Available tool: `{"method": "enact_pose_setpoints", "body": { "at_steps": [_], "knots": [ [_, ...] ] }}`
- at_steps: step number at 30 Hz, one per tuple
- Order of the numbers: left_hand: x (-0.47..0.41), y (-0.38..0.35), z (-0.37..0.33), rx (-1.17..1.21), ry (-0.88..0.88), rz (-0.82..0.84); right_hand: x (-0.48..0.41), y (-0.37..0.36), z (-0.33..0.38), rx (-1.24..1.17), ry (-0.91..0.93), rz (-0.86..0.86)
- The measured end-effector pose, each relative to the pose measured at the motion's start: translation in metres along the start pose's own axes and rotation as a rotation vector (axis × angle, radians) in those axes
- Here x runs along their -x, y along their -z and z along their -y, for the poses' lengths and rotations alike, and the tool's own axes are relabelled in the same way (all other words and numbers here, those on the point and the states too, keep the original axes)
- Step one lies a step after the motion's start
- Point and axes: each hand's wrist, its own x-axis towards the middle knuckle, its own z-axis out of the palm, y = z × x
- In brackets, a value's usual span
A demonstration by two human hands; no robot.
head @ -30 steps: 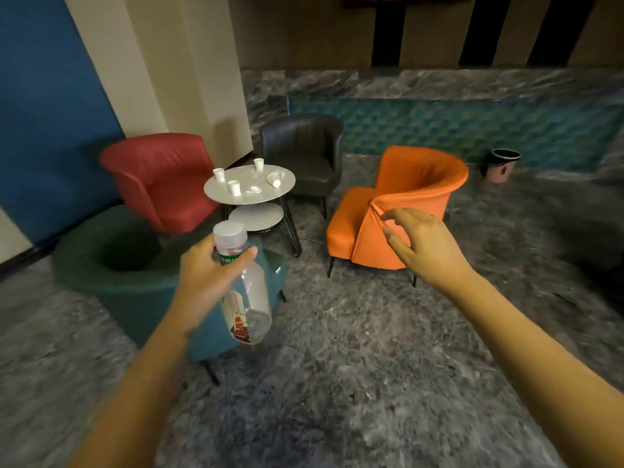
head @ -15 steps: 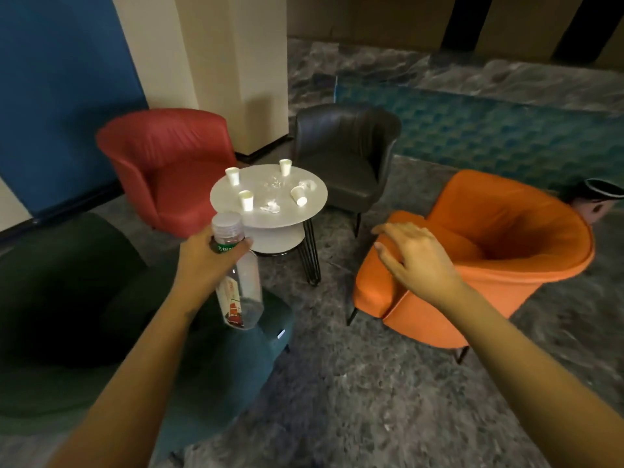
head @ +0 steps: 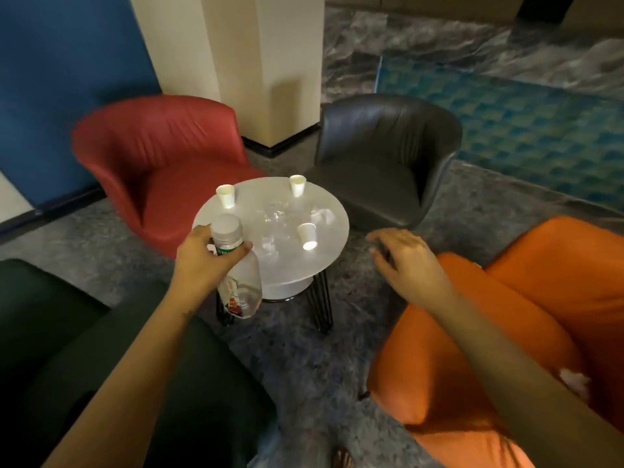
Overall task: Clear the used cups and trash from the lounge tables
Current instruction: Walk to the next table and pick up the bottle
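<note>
Left hand [head: 202,261], fingers clamped round a clear bottle [head: 241,285] at its neck, right hand [head: 405,261] hovered empty, fingers apart, paper cups [head: 226,195] dotted the round desk [head: 331,251], one apparently tipped over.

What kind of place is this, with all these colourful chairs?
Probably a lounge or lobby seating corner: a red armchair, a dark grey armchair and an orange armchair ring a small round table holding paper cups.
</note>
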Motion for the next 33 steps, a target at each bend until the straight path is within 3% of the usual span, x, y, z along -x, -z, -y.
{"method": "enact_pose_setpoints", "body": {
  "at_steps": [8,16,24,33],
  "knots": [
    [-0.12,-0.024,0.046,-0.065,0.197,-0.16,-0.183,-0.094,-0.036,-0.183,0.064,0.181],
    [-0.28,-0.079,0.084,0.025,0.191,-0.304,-0.324,-0.173,-0.078,-0.203,0.062,0.339],
    [-0.414,-0.16,0.169,0.058,0.333,-0.182,-0.432,-0.305,-0.105,-0.207,0.007,0.514],
    [-0.497,-0.251,0.23,0.032,0.39,-0.109,-0.455,-0.403,-0.152,-0.261,-0.03,0.642]
  ]
}}
